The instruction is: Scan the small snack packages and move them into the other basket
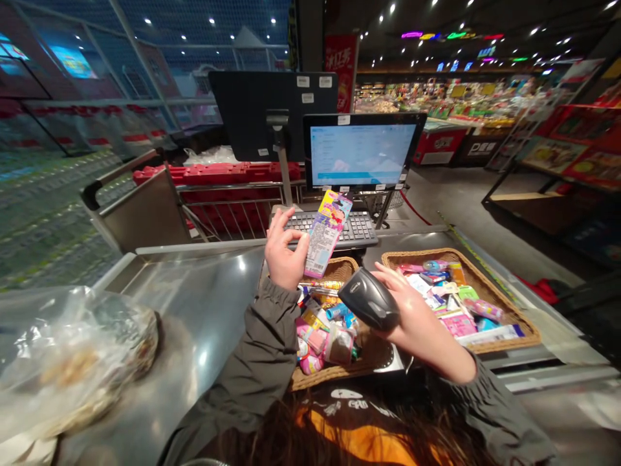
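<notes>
Against left fingers (286, 230) — a tilted pink packet (324, 234) — barcode scanner (369, 299) in right hand (422, 330)

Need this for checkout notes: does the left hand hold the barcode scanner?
No, the left hand holds a pink packet; the right hand holds the scanner.

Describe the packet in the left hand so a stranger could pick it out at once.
Find the monitor beyond the steel checkout counter, then the keyboard below it. Just before the keyboard, the left hand holds a narrow packet, pink and yellow cartoon art on top, pale small-print panel below. Unlike the packets lying in the wicker baskets, it is held up.
</notes>
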`<act>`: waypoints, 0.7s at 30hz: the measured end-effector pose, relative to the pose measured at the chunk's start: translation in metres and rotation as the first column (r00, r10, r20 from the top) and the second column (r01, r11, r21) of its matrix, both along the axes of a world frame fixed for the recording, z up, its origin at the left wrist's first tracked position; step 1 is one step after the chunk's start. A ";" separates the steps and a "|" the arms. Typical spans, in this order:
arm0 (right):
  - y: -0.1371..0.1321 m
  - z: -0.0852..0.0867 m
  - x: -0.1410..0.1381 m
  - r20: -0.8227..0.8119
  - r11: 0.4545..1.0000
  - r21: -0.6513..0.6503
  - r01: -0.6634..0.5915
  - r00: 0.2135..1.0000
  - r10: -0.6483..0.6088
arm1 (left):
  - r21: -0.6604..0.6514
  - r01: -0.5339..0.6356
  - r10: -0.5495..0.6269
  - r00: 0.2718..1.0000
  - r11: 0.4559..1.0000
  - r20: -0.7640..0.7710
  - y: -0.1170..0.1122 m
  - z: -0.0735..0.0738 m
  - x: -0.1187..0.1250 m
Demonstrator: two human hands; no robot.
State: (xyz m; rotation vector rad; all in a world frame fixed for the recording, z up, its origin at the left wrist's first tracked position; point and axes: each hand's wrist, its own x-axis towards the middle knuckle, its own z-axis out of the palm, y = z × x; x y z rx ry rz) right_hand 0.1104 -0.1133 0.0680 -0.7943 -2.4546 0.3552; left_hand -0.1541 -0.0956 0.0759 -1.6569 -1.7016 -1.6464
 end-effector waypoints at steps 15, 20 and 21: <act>0.006 -0.016 0.026 -0.030 0.996 0.021 0.089 0.996 -0.088 | -0.428 0.131 -0.112 0.991 0.894 0.071 -0.003 -0.053 0.010; 0.008 -0.024 0.035 -0.005 0.997 -0.021 0.077 0.997 -0.077 | -0.614 0.168 -0.169 0.984 0.771 0.057 -0.006 -0.073 0.013; 0.008 -0.026 0.037 0.000 0.997 -0.030 0.068 0.998 -0.068 | -0.651 0.166 -0.180 0.983 0.741 0.045 -0.006 -0.076 0.013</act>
